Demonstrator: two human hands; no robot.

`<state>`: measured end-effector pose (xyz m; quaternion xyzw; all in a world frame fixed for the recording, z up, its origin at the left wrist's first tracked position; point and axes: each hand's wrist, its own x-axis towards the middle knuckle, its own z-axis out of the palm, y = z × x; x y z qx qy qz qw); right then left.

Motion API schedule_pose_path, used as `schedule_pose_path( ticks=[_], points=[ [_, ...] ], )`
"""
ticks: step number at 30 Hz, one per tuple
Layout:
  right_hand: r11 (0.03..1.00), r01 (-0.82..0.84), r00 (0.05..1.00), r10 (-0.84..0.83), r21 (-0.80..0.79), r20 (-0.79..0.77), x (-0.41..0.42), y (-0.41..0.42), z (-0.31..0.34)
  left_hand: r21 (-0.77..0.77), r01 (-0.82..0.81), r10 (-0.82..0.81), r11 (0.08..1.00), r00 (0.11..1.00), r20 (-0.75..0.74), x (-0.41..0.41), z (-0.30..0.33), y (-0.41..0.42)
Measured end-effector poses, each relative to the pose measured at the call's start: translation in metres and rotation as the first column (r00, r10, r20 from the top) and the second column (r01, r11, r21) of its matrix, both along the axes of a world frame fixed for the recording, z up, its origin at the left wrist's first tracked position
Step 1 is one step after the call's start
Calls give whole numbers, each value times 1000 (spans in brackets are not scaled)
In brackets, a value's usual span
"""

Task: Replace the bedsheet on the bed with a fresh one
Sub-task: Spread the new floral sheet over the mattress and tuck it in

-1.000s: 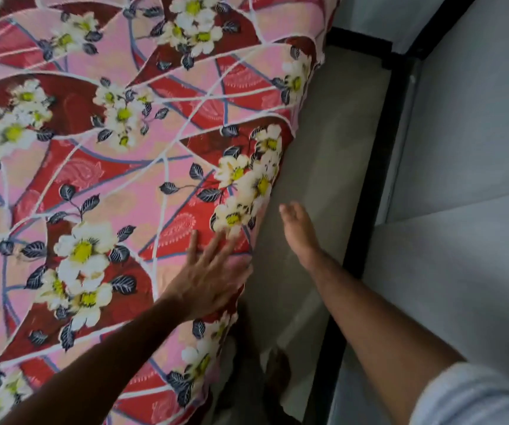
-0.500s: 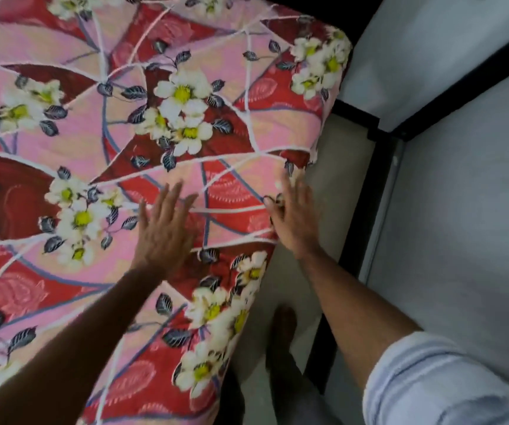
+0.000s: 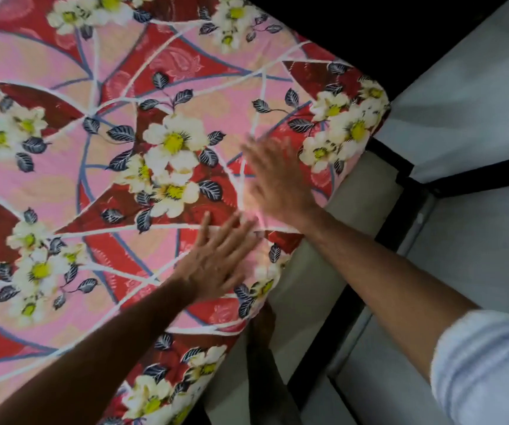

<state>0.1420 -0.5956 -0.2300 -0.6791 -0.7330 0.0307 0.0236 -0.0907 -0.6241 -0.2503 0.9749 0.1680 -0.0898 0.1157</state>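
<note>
Both palms flat, fingers spread: the left hand (image 3: 216,265) and the right hand (image 3: 273,179) just beyond it press the bedsheet (image 3: 99,185) smooth beside the bed's edge.

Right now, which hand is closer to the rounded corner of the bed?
Right. The right hand lies flat on the bedsheet just short of the corner; the left hand rests farther back.

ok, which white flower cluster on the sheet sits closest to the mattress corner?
The cluster at the far right corner of the floral bedsheet, just beyond the right hand. The other clusters, like the central one, lie further in or along the side.
</note>
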Motion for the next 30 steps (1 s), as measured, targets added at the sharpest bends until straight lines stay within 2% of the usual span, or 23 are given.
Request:
schedule_pose_path(
  ticks=[2, 3, 4, 5, 7, 9, 11, 15, 18, 19, 20, 22, 24, 25, 26, 27, 28, 30],
  points=[
    [949, -292, 944, 306, -118, 122, 3, 5, -13, -23, 250, -246, 968, 962, 120, 8, 5, 13],
    [925, -352, 918, 371, -145, 142, 11, 2, -18, -11, 269, -261, 963, 945, 197, 10, 9, 22],
    [928, -343, 919, 363, -144, 154, 23, 1, -24, 20, 208, -206, 978, 943, 260, 15, 13, 34],
    [957, -261, 950, 278, -126, 142, 37, -2, -27, 44, 82, -91, 996, 946, 310, 20, 17, 47],
    [997, 25, 996, -18, -67, 92, 64, -4, -28, 24, -236, 216, 971, 923, 318, 32, 15, 76],
    [971, 234, 971, -231, -42, 65, 88, -4, -30, 5, -458, 450, 889, 874, 181, 44, 7, 105],
    [942, 331, 943, -328, -58, 53, 113, 3, -30, -39, -569, 570, 821, 820, 47, 63, -3, 125],
    [846, 517, 846, -528, -130, -75, 178, 21, -27, -5, -583, 582, 813, 812, -35, 111, -15, 124],
    [648, 708, 614, -761, -280, -211, 226, 30, -23, 27, -466, 465, 885, 885, 15, 135, -15, 97],
    [611, 733, 573, -791, -297, -214, 234, 33, -19, 37, -403, 403, 914, 915, 29, 142, -14, 87],
    [637, 727, 599, -771, -256, -215, 238, 37, -13, 42, -336, 335, 941, 942, 35, 147, -13, 77],
    [821, 565, 800, -569, -79, -189, 228, 51, -4, 20, -195, 193, 981, 980, 53, 152, -12, 64],
    [971, 241, 966, -241, -10, -95, 202, 76, 3, -25, -11, 13, 1000, 996, 86, 151, -6, 67],
    [997, 74, 995, -75, -22, -61, 183, 88, 6, -41, 70, -63, 997, 988, 142, 149, -4, 74],
    [996, -75, 996, 72, -54, -45, 161, 98, 6, -50, 85, -73, 995, 973, 220, 146, -2, 82],
    [975, -208, 978, 207, -79, -30, 146, 104, 1, -45, 7, 7, 999, 955, 296, 146, 2, 91],
    [945, -308, 951, 310, -105, -2, 137, 105, -5, -32, -157, 158, 987, 921, 357, 146, 4, 101],
    [933, -335, 935, 346, -128, 81, 140, 101, -19, -3, -510, 478, 860, 804, 352, 141, -1, 125]
  ],
)
